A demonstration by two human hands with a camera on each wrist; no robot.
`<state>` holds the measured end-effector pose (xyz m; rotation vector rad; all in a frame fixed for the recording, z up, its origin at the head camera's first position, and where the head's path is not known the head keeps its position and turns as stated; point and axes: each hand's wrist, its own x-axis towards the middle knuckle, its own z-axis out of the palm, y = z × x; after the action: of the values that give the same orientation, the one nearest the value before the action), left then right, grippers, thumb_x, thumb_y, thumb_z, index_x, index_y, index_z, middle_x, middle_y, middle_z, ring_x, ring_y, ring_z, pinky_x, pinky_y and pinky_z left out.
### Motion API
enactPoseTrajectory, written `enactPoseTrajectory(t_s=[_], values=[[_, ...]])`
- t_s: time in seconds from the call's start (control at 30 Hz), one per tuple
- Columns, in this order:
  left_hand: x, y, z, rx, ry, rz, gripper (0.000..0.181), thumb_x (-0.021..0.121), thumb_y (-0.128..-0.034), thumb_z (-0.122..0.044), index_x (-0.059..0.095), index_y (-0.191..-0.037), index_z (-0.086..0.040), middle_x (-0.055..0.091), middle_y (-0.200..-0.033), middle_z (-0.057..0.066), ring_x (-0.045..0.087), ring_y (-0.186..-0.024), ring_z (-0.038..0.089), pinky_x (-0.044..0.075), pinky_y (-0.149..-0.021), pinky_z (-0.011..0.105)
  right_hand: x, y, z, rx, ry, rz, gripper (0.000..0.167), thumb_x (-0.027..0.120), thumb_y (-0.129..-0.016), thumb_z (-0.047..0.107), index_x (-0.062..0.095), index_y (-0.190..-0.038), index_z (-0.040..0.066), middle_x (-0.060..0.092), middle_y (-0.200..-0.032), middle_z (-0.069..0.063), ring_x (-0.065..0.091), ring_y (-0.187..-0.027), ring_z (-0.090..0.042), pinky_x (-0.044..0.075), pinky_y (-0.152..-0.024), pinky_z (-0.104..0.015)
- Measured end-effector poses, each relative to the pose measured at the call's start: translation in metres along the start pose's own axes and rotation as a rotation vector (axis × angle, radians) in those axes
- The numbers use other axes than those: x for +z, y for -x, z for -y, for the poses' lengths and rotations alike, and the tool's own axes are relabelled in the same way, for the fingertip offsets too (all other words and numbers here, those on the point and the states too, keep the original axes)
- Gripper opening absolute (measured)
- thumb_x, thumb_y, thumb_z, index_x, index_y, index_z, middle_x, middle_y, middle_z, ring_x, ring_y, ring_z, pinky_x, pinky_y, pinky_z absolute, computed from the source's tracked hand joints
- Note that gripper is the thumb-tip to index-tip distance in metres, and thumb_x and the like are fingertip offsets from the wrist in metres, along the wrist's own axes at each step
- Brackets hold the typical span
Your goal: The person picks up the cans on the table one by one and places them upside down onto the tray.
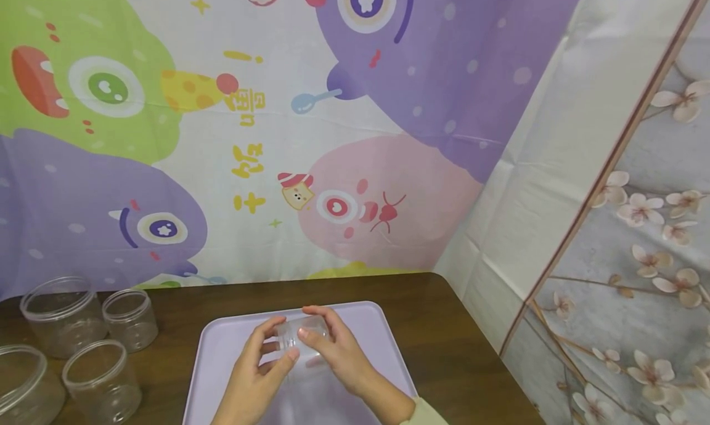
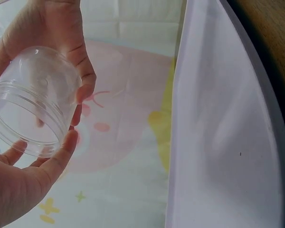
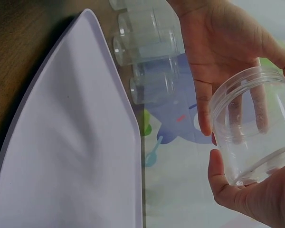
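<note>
Your left hand [image 1: 257,369] holds the jar [image 1: 290,335] at its mouth end, thumb and fingertips bent lightly about the rim [image 2: 40,102]. Your right hand [image 1: 346,354] grips the base end, thumb laid over the upper side and fingers round the far wall. The jar is thus between your two sets of fingertips, tipped onto its side, mouth toward the left fingers, above the tray [image 1: 219,357] and apart from it.

To hold it well, let the right fingers bear the weight at the base and use the left ones to steady and turn. Press only gently: the wall looks thin and would probably flex or slip under a hard pinch. Set the left fingertips on the ridged neck, which should give better purchase than the slick side, and leave the mouth uncovered. Move both wrists together so the jar does not twist.

The jar looks like clear, rigid plastic: a short cylinder, smooth-sided, with rings round its neck and a softly rounded base edge. Below your fingers, the tray is pale lilac and matt, with a low raised edge and rounded corners. The table [image 1: 455,345] under it is dark brown with wood grain. Beyond your left fingers, four other jars [image 1: 102,382] stand upright, transparent too, their mouths open.
</note>
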<state>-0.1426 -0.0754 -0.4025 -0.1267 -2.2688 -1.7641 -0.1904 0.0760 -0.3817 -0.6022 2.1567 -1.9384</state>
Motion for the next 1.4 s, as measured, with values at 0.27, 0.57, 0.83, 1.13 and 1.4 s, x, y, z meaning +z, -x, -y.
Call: enactPoseTrajectory(t_s=[0.27,0.57,0.83,1.13,1.4], values=[[0.0,0.001,-0.001,-0.013,-0.002,0.008,0.048,0.063,-0.0892,-0.027,0.044,-0.133,-0.018,0.048,-0.129,0.015,0.053,-0.111,0.03,0.054,-0.082,0.031,0.001,0.001,0.0,0.021,-0.056,0.011,0.045,0.058,-0.09,0.03,0.047,-0.127,0.007,0.051,-0.125,-0.016,0.055,-0.095,-0.012,0.053,-0.069,-0.028],[-0.001,0.002,-0.003,-0.005,-0.033,0.017,0.048,0.062,-0.09,-0.028,0.043,-0.134,-0.019,0.048,-0.13,0.016,0.053,-0.112,0.031,0.053,-0.084,0.036,0.002,0.001,-0.001,0.018,-0.058,0.002,0.043,0.058,-0.09,0.028,0.047,-0.124,0.004,0.053,-0.121,-0.017,0.057,-0.091,-0.012,0.055,-0.066,-0.03],[-0.004,0.002,-0.001,0.06,-0.042,-0.025,0.051,0.066,-0.0874,-0.021,0.044,-0.133,-0.015,0.053,-0.126,0.011,0.055,-0.108,0.019,0.053,-0.08,0.024,0.001,0.002,-0.001,0.013,-0.051,-0.005,0.041,0.058,-0.09,0.028,0.048,-0.123,0.005,0.054,-0.119,-0.017,0.057,-0.087,-0.01,0.054,-0.063,-0.027],[-0.021,0.003,0.003,0.107,-0.099,-0.143,0.049,0.072,-0.0826,-0.017,0.051,-0.126,-0.015,0.059,-0.121,0.004,0.051,-0.099,-0.009,0.053,-0.077,0.021,-0.006,0.002,-0.005,0.011,-0.032,-0.044,0.038,0.059,-0.09,0.024,0.05,-0.122,0.006,0.051,-0.126,-0.018,0.052,-0.091,-0.011,0.054,-0.061,-0.029],[-0.047,0.008,0.011,0.074,-0.237,-0.185,0.048,0.074,-0.0811,-0.022,0.053,-0.124,-0.016,0.053,-0.117,-0.014,0.047,-0.097,-0.016,0.051,-0.074,0.019,-0.013,0.003,-0.007,0.018,-0.023,-0.064,0.039,0.058,-0.09,0.022,0.049,-0.123,0.005,0.048,-0.131,-0.017,0.052,-0.092,-0.011,0.055,-0.061,-0.031]])
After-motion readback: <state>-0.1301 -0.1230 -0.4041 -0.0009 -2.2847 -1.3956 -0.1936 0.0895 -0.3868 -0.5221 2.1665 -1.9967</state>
